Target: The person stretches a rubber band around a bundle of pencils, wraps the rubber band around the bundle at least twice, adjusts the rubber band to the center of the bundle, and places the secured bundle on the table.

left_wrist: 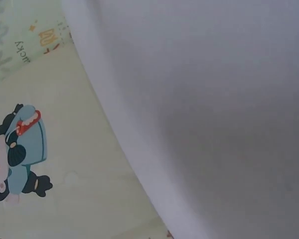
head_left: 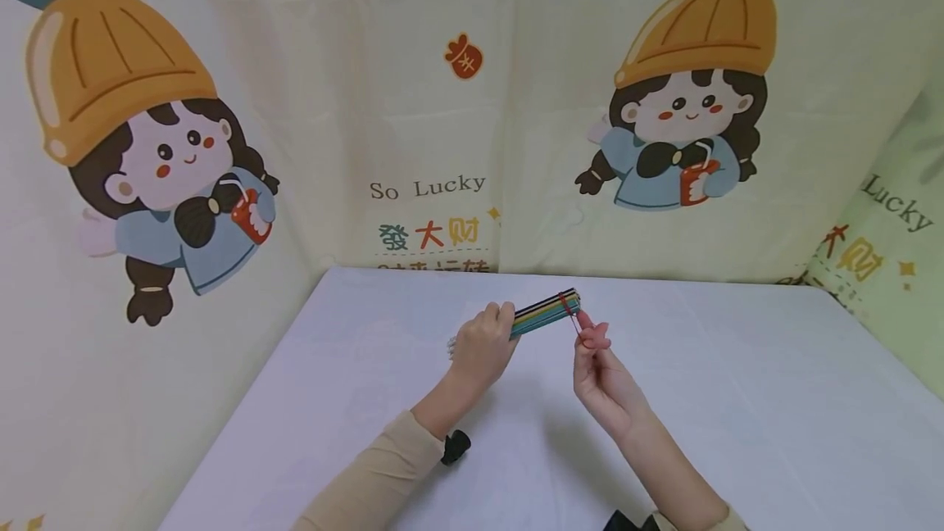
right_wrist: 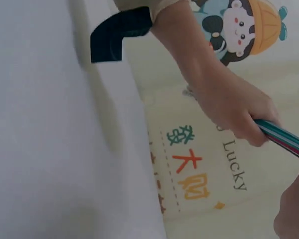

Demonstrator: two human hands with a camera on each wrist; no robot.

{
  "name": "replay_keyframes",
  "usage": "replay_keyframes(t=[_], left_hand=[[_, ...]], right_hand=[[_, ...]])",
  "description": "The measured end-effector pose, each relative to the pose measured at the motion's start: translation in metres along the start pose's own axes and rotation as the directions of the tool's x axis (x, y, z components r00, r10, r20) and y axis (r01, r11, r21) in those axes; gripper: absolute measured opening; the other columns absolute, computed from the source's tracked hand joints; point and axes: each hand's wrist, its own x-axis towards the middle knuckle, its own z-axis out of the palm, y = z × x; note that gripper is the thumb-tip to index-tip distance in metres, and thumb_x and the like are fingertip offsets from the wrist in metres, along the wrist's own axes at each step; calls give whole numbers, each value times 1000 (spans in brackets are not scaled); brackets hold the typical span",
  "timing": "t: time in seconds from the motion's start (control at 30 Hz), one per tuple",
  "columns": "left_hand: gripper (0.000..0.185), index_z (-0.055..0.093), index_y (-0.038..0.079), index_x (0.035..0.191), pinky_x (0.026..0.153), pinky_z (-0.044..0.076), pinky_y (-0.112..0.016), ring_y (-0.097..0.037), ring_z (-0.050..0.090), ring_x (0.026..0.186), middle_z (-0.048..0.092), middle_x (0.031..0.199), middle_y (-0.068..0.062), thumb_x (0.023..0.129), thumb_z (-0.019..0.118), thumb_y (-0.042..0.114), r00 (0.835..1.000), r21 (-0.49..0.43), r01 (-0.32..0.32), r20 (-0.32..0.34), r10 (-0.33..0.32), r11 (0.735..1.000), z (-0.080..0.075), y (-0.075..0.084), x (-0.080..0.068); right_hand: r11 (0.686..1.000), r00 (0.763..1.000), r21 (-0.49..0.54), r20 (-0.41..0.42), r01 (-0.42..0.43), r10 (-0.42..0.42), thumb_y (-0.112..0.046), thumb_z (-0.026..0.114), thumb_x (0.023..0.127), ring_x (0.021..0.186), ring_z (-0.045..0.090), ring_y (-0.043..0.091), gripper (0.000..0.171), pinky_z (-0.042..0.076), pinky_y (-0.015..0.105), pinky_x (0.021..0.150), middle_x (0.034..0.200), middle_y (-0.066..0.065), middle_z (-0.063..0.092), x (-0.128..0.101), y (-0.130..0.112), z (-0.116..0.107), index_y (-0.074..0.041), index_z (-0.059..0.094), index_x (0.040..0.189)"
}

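My left hand (head_left: 483, 348) grips a bundle of slim pencils (head_left: 542, 316) in black, yellow and teal, raised over the table and tilted up to the right. Pale ends of the bundle poke out behind this hand. A red elastic band (head_left: 566, 304) loops round the bundle near its far right end. With its fingertips my right hand (head_left: 609, 392) pinches the stretched part of the band, where a pink star-like piece (head_left: 596, 336) shows. In the right wrist view the left hand (right_wrist: 234, 102) holds the pencils (right_wrist: 284, 137), while the right hand (right_wrist: 293, 209) is cut off at the edge.
A white table (head_left: 369, 301) lies under both hands. Behind it hangs a cream cloth (head_left: 546, 228) printed with cartoon figures and lettering. Black wrist-camera mounts (head_left: 456, 447) show by the sleeves. Mostly table and cloth fill the left wrist view.
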Motion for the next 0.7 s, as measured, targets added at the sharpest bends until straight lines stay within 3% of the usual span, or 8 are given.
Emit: replay_keyframes(t=[0.07, 0.17, 0.27, 0.33, 0.4, 0.57, 0.7], left_hand=[[32, 50, 7, 83, 38, 37, -20, -11, 49, 45, 50, 64, -3, 70, 76, 19, 998, 41, -48, -33, 50, 998, 0, -6, 0], [29, 50, 8, 80, 36, 32, -19, -10, 43, 42, 46, 61, -2, 70, 75, 20, 987, 113, -128, -85, 138, 985, 0, -14, -2], [19, 50, 9, 79, 36, 27, -19, -9, 37, 42, 44, 61, -1, 79, 65, 19, 971, 163, -202, -97, 220, 966, 0, -21, -4], [12, 50, 9, 79, 37, 26, -19, -9, 35, 43, 43, 61, -1, 86, 54, 17, 958, 183, -248, -97, 268, 951, 0, -26, -6], [16, 51, 9, 78, 38, 25, -19, -9, 37, 44, 43, 61, -1, 92, 43, 14, 945, 193, -290, -96, 313, 937, 0, -29, -6], [27, 52, 12, 77, 41, 22, -17, -9, 40, 46, 44, 61, 0, 94, 31, 8, 903, 212, -382, -120, 412, 899, -2, -35, -1], [26, 52, 13, 78, 42, 23, -16, -8, 41, 48, 46, 62, 0, 94, 32, 5, 875, 227, -431, -131, 465, 874, -5, -35, 4]], right_hand=[[990, 998, -139, -61, 7, -15, -19, 39, 96, 78, 65, 19, 35, 45, 16, 83, 90, 17, 66, -1, -4, 7, 6, 61, 107], [934, 988, -357, -143, 5, -59, -14, 40, 96, 82, 65, 14, 29, 45, 17, 84, 95, 18, 65, -3, -10, 14, 6, 60, 101], [824, 971, -565, -213, -33, -107, -11, 40, 96, 80, 64, 9, 24, 46, 18, 83, 95, 15, 65, -5, -15, 18, 3, 59, 98], [735, 963, -673, -241, -76, -121, -12, 40, 97, 81, 64, 9, 24, 47, 19, 82, 93, 13, 65, -5, -18, 20, 2, 60, 97], [637, 956, -762, -259, -117, -134, -14, 40, 97, 83, 64, 10, 26, 47, 19, 81, 90, 10, 67, -6, -20, 21, 0, 62, 96], [440, 941, -884, -269, -158, -203, -10, 45, 95, 84, 66, 13, 25, 47, 21, 82, 84, 5, 68, -6, -23, 27, -5, 69, 88], [327, 925, -923, -291, -204, -244, -10, 51, 93, 80, 67, 12, 20, 47, 23, 82, 85, 3, 68, -5, -24, 33, -7, 69, 87]])
